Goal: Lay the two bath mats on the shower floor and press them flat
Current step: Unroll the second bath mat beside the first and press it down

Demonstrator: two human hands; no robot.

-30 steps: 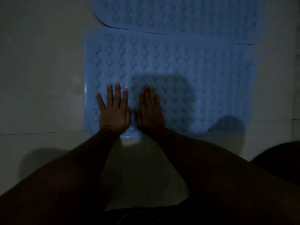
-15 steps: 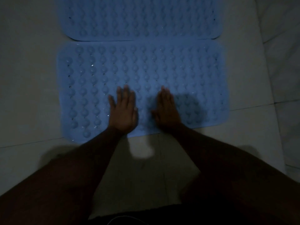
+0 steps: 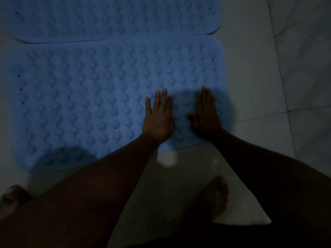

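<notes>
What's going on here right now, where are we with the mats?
A person is leaning over two blue bath mats that lie long edge to long edge on the tiled shower floor. The left hand and right hand press palms down, fingers straight, on the right end of the near bath mat, close to its front edge. The far bath mat lies untouched beyond it. A bare foot stands on the tiles below the hands.

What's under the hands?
Both the left hand and right hand lie flat on the near blue mat. The tile floor beneath the mat is covered.
</notes>
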